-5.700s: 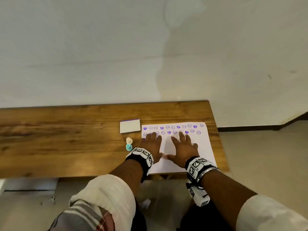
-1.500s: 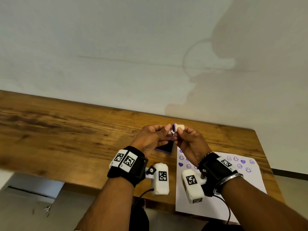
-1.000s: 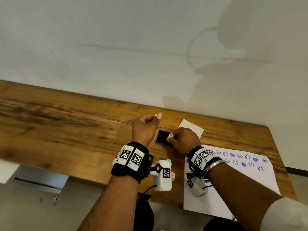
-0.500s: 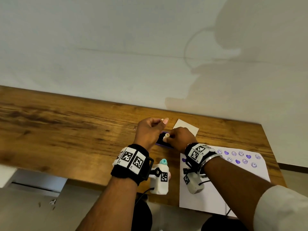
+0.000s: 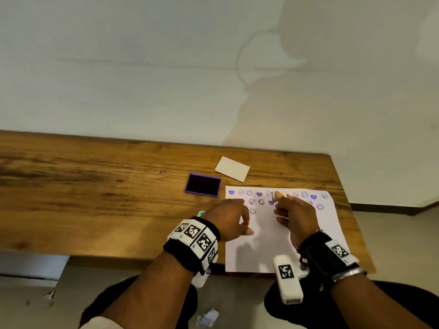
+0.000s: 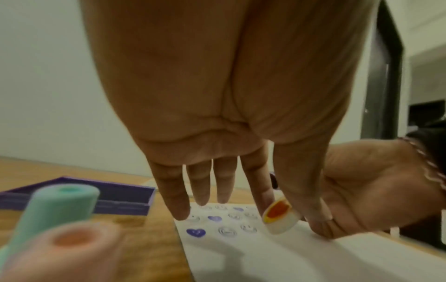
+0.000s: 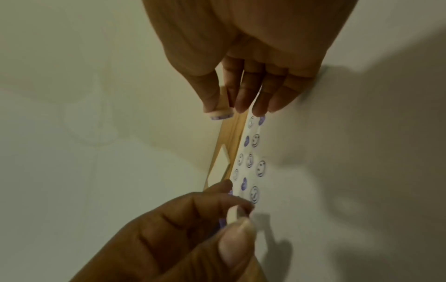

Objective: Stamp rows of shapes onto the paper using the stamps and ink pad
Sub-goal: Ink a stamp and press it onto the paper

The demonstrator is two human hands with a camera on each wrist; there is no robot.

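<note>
Paper (image 5: 280, 233), white with purple hearts and smileys, lies at lower right on the wooden bench (image 5: 95, 198). Right hand (image 5: 297, 219) fingers pinch a round stamp (image 5: 278, 195); left hand (image 5: 228, 219) pinches a cap (image 6: 280, 217).

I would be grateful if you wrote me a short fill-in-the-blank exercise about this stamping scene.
1. The right hand pinches a small ____ above the paper.
2. The open ink pad is ____ in colour.
3. Besides smiley faces, the paper shows stamped ____.
4. The left hand pinches the stamp's cap over the paper's ____ edge.

Missing words: stamp; purple; hearts; left
</note>
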